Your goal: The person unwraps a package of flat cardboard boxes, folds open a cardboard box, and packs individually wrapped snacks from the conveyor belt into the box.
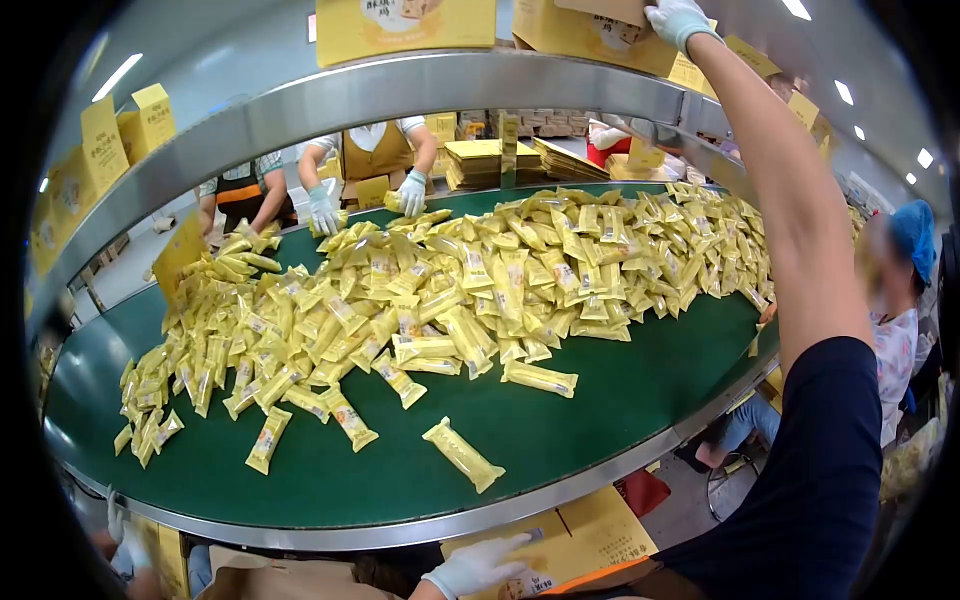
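Observation:
My right hand (682, 20), in a white glove, is raised at the top right, its fingers closed at the flap of a yellow box (585, 35) on the upper shelf. At the bottom, my left hand (480, 568), gloved too, has its fingers stretched out over a flat yellow carton (585, 538). Between the two hands lies a green table (360, 490) with a big heap of yellow wrapped packets (460, 285). One single packet (463, 455) lies apart, near the front edge.
A curved metal shelf (420, 75) arches over the table. Across it, a co-worker's gloved hands (412, 192) handle packets; another co-worker (258, 190) stands at the left. A person in a blue cap (912, 240) is at the right. Flat cartons (485, 160) are stacked behind.

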The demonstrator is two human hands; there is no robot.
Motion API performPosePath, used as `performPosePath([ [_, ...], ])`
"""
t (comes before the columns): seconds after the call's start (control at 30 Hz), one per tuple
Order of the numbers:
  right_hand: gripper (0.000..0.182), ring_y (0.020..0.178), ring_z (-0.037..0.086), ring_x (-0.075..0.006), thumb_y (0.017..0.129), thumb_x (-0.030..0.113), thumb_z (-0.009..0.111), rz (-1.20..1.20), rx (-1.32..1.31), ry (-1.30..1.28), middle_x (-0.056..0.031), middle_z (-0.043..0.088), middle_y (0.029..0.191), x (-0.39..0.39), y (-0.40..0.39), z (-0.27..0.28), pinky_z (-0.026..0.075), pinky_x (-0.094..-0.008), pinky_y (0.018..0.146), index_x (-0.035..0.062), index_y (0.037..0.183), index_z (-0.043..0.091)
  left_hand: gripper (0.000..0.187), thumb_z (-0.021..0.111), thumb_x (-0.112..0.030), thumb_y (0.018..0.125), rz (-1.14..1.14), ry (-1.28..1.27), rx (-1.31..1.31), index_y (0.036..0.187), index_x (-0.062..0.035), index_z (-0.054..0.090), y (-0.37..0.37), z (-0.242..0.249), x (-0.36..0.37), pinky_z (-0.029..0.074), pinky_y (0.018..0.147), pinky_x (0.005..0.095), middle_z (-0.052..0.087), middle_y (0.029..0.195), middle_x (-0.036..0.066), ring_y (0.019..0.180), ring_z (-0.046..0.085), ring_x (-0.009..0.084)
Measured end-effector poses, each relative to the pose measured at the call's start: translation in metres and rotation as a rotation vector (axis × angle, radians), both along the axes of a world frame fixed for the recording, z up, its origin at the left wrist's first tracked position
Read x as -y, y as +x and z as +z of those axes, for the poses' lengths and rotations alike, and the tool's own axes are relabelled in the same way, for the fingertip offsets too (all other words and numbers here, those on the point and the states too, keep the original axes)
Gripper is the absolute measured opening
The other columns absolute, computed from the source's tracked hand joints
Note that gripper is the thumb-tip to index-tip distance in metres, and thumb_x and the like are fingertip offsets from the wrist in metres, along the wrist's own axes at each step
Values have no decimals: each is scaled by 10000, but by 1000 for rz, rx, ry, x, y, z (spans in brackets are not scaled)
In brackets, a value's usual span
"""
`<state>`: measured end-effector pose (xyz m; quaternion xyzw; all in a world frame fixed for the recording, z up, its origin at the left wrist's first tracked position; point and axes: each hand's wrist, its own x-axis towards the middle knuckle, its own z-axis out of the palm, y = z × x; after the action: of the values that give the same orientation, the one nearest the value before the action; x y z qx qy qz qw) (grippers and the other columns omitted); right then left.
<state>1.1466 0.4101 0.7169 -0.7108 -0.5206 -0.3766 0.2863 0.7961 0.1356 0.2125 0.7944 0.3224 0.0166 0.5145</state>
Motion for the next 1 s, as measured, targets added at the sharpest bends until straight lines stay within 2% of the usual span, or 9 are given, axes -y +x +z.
performPosePath([
  [0.03,337,1207,561,-380,880,194,495,6,47,12,-116,639,1247,-12,3,-5,244,-783,989,183,1191,624,615,526,-432,940,-12,46,51,1454,-112,420,2,-8,-1,382,1079,386,553,1325,249,1232,527,383],
  [0.13,393,1230,548,-365,891,222,475,35,92,114,-132,615,1286,-26,9,-12,302,-684,1043,194,1263,597,638,533,-448,937,2,31,39,1470,-124,399,7,-19,0,371,1092,421,514,1369,266,1270,504,383],
  [0.2,394,1103,616,-364,897,342,532,76,450,208,-209,657,1154,-97,79,-14,460,-418,963,115,1206,622,632,511,-441,946,-19,59,37,1467,-107,382,12,-41,-1,418,1013,422,565,1281,261,1181,546,403],
  [0.4,696,1355,417,-385,851,39,470,21,219,-467,-191,325,1540,-33,24,-64,383,-462,1104,161,1513,294,631,513,-442,932,160,263,-91,1449,-101,400,-6,-58,17,427,1018,446,532,1339,245,1186,535,425],
  [0.67,470,1215,568,-340,905,219,600,1088,-48,-455,-185,579,1338,123,-66,-262,399,-440,1082,61,1343,536,634,607,-428,863,479,323,-462,1350,-46,472,1,-53,66,390,1068,454,430,1405,236,1294,430,420],
  [0.8,439,1103,630,-330,821,276,696,1515,-88,-948,-170,643,1226,284,-62,-414,494,-403,969,57,1200,657,618,610,-440,855,709,172,-401,1297,-21,506,-7,-62,77,442,1017,466,460,1371,219,1221,530,385],
  [0.87,558,1224,560,-319,832,267,688,1159,-524,-1270,-183,582,1326,334,-20,-500,442,-384,1031,44,1328,567,608,628,-425,830,860,111,-361,1265,-4,563,-10,-56,81,477,973,457,568,1284,223,1146,590,386],
  [0.93,494,1116,588,-345,900,261,614,856,-625,-731,-210,610,1246,375,34,-602,455,-383,963,-9,1308,550,531,645,-392,802,888,-39,-181,1135,21,660,-21,-38,86,523,884,424,680,1084,238,995,669,367],
  [1.0,494,1129,561,-297,942,234,573,436,-1076,-958,-205,577,1289,381,96,-695,422,-355,983,-39,1347,496,462,660,-371,776,1026,-68,21,991,35,713,-21,-85,81,540,797,400,709,916,238,871,703,338],
])
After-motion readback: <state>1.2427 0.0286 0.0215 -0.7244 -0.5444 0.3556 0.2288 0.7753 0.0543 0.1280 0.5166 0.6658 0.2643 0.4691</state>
